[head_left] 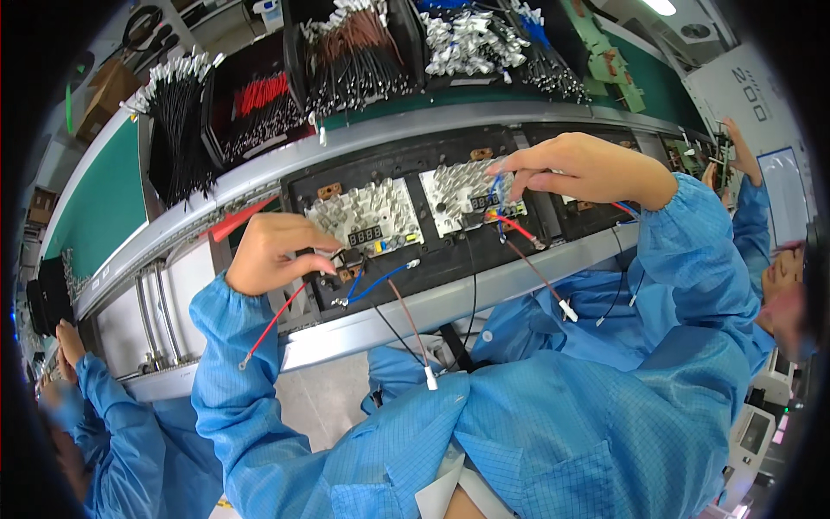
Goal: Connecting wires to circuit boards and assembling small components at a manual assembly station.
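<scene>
My left hand (pixel 281 251) is at the lower left corner of the left circuit board (pixel 393 208), thumb and forefinger closed beside a small black part (pixel 350 257). What they pinch is too small to make out. A red wire (pixel 275 327) with a ring end hangs below that hand. A blue wire (pixel 380 282) lies bent below this board, and a brown wire (pixel 408 318) with a white connector hangs over the rail. Over the right circuit board (pixel 448 186), my right hand (pixel 571 169) has its fingertips closed around a blue wire (pixel 496 184). Another red wire (pixel 520 228) sticks out beneath.
Both boards sit in a black fixture (pixel 303 195) on a metal-railed line. Behind it stand black bins (pixel 294 78) of black, red, brown and white-ended wires. Another fixture (pixel 545 134) continues rightward. Co-workers in blue are at left (pixel 130 432) and right (pixel 750 208).
</scene>
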{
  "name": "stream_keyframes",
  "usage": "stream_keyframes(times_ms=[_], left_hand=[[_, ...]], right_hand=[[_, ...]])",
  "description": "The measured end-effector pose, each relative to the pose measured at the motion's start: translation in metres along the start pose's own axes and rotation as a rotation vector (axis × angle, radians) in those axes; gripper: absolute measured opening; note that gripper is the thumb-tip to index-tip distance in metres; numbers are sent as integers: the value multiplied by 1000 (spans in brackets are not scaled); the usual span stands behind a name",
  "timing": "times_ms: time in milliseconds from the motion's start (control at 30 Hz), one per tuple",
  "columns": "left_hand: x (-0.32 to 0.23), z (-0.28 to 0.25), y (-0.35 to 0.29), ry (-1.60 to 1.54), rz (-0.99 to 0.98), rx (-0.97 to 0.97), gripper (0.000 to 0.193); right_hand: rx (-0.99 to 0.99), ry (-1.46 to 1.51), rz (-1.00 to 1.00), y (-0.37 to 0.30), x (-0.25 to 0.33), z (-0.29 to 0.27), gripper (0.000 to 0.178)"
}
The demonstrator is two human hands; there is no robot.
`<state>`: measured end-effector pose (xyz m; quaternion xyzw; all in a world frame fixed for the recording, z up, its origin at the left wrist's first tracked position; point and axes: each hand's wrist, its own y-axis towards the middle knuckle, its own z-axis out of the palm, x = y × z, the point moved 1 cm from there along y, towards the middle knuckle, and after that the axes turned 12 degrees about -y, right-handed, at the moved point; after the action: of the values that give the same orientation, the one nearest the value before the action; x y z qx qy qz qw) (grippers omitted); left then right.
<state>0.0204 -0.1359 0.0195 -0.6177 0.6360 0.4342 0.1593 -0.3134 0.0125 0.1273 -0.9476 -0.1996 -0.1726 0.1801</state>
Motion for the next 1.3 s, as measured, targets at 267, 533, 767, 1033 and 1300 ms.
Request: stream_keyframes(times_ms=[267,533,767,1033,1300], left_hand=[[0,-4,0,9,7,-54,25],[7,-37,-28,230,12,-290,15],[24,-55,-43,351,-187,-489,16],[37,-54,-45,293,-205,-497,20],[36,-55,-50,295,-225,-508,21]], right_hand=[[-107,-225,235,-25,-58,-110,30],[-104,-496,935,36,-163,-108,32],[-48,-451,895,43,-223,-105,39],[-407,-303,805,32,-223,-116,26],[-751,941,590,31,-203,-135,20]])
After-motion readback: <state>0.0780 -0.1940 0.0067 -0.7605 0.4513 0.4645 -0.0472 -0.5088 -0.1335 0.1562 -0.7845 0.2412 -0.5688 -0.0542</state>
